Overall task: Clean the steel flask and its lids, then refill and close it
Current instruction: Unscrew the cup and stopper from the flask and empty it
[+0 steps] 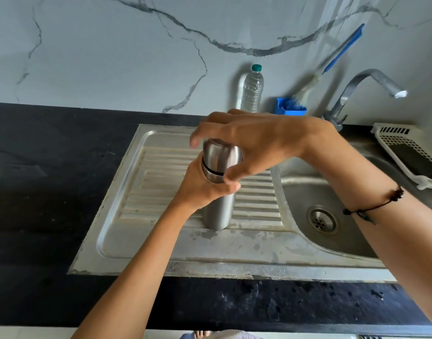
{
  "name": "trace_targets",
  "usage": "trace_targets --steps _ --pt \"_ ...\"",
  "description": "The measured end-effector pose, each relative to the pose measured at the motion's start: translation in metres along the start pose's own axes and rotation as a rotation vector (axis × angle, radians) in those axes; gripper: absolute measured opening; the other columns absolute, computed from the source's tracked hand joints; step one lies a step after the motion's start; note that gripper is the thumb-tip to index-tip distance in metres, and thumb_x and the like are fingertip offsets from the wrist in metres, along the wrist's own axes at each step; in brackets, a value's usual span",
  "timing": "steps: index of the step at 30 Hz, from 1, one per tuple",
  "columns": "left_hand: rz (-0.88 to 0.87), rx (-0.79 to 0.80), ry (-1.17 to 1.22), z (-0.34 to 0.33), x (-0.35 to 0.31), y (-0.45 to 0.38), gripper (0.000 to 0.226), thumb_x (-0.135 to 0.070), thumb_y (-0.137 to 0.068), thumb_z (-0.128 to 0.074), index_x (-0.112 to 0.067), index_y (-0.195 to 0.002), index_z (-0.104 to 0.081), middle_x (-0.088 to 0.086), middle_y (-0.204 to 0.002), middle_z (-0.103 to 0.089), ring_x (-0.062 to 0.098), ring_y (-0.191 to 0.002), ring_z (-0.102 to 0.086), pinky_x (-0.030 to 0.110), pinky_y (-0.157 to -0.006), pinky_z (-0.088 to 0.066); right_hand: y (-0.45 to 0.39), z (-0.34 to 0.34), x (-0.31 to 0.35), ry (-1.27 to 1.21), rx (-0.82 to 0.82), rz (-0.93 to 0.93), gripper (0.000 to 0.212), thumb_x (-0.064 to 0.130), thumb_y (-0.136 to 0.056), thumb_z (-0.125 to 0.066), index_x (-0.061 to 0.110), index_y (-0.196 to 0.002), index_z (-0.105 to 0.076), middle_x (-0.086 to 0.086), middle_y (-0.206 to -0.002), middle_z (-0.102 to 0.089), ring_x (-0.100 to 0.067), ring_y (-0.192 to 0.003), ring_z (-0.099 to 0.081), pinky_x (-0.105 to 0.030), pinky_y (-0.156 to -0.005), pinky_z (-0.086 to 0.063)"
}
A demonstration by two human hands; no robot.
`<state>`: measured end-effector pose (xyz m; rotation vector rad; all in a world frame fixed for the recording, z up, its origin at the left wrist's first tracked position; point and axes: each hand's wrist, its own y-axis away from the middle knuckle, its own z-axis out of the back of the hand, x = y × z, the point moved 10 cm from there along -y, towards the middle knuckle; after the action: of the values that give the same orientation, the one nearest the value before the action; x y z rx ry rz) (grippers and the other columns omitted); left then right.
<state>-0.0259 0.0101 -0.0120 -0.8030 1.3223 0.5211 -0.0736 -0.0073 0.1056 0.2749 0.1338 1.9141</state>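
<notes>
Our left grip wraps steel flask mid-body; flask upright on ribbed drainboard, centre frame. Right grip curls over smooth outer lid. We judge risk: slick steel slips under twist, flask tips toward basin at 3 o'clock. Plastic bottle, bristly brush at 12–1.

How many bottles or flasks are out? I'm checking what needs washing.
2: the steel flask upright on the drainboard, gripped by the left hand, and a plastic bottle against the wall.
</notes>
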Motion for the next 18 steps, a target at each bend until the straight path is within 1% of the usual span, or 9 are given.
trace_targets --steps 2,3,5,7,9,10,12,15,18 --pt "-0.008 -0.001 0.013 0.001 -0.001 0.000 0.062 -0.028 -0.049 -0.080 -0.007 -0.104 -0.061 -0.005 -0.092 -0.069 0.016 -0.091 -0.065 0.031 -0.080 -0.050 0.000 0.001 -0.011 0.086 -0.043 -0.135 0.072 0.067 -0.076 -0.058 0.035 -0.136 -0.031 0.006 -0.126 -0.046 -0.016 -0.097 -0.051 -0.033 -0.078 -0.045" --pt "-0.012 0.002 0.014 0.000 -0.001 0.000 0.065 -0.027 -0.050 -0.081 -0.002 -0.106 -0.061 -0.001 -0.094 -0.069 0.018 -0.092 -0.065 0.033 -0.081 -0.050 -0.001 0.004 -0.015 0.149 -0.080 -0.193 0.069 0.073 -0.076 -0.052 0.030 -0.128 -0.037 0.005 -0.114 -0.053 -0.015 -0.084 -0.053 -0.032 -0.067 -0.043" --pt "-0.016 0.008 0.003 -0.001 -0.001 0.000 0.064 -0.026 -0.051 -0.081 0.000 -0.105 -0.061 0.001 -0.093 -0.069 0.020 -0.092 -0.065 0.034 -0.080 -0.050 -0.004 0.009 -0.011 0.207 -0.171 -0.182 0.053 0.068 -0.080 -0.052 0.024 -0.108 -0.042 0.005 -0.087 -0.054 -0.014 -0.069 -0.052 -0.030 -0.055 -0.037" --pt "-0.005 0.002 -0.004 0.000 -0.001 0.001 0.056 -0.027 -0.049 -0.080 -0.011 -0.099 -0.062 -0.006 -0.088 -0.070 0.015 -0.088 -0.066 0.030 -0.077 -0.051 -0.006 0.004 -0.005 0.120 -0.127 -0.104 0.038 0.043 -0.084 -0.060 0.027 -0.115 -0.044 0.004 -0.092 -0.052 -0.018 -0.079 -0.055 -0.031 -0.061 -0.043" --pt "0.003 0.002 -0.004 -0.001 -0.002 0.001 0.052 -0.028 -0.048 -0.079 -0.019 -0.095 -0.060 -0.011 -0.083 -0.070 0.010 -0.084 -0.066 0.025 -0.073 -0.050 -0.004 -0.005 -0.004 0.030 0.022 -0.070 0.054 0.021 -0.082 -0.063 0.037 -0.127 -0.039 0.003 -0.114 -0.047 -0.017 -0.099 -0.050 -0.032 -0.076 -0.047" --pt "0.001 0.006 -0.005 -0.001 -0.002 0.001 0.052 -0.029 -0.048 -0.078 -0.020 -0.096 -0.060 -0.012 -0.083 -0.070 0.009 -0.083 -0.066 0.024 -0.073 -0.050 -0.002 -0.006 -0.005 0.002 0.058 -0.075 0.064 0.020 -0.080 -0.065 0.040 -0.132 -0.034 0.004 -0.122 -0.043 -0.017 -0.106 -0.046 -0.033 -0.083 -0.047" --pt "-0.009 0.003 -0.008 -0.001 -0.004 0.001 0.055 -0.029 -0.049 -0.079 -0.018 -0.099 -0.060 -0.011 -0.087 -0.070 0.010 -0.087 -0.066 0.025 -0.076 -0.050 -0.001 -0.003 -0.008 -0.006 0.027 -0.119 0.076 0.042 -0.078 -0.069 0.041 -0.140 -0.024 0.006 -0.128 -0.041 -0.016 -0.106 -0.045 -0.034 -0.085 -0.045" --pt "-0.019 0.004 -0.002 0.000 -0.003 0.001 0.058 -0.026 -0.051 -0.080 -0.006 -0.102 -0.061 -0.005 -0.091 -0.069 0.018 -0.091 -0.066 0.033 -0.080 -0.050 -0.005 0.006 -0.016 0.118 -0.105 -0.241 0.076 0.072 -0.075 -0.054 0.030 -0.135 -0.035 0.005 -0.107 -0.053 -0.018 -0.085 -0.050 -0.032 -0.069 -0.041" --pt "-0.005 0.006 -0.008 -0.002 -0.002 0.002 0.056 -0.028 -0.048 -0.080 -0.010 -0.098 -0.062 -0.008 -0.084 -0.071 0.013 -0.086 -0.066 0.027 -0.075 -0.050 -0.010 0.006 -0.005 0.159 -0.150 -0.154 0.044 0.054 -0.081 -0.059 0.028 -0.114 -0.047 0.007 -0.085 -0.050 -0.020 -0.080 -0.054 -0.033 -0.062 -0.041"
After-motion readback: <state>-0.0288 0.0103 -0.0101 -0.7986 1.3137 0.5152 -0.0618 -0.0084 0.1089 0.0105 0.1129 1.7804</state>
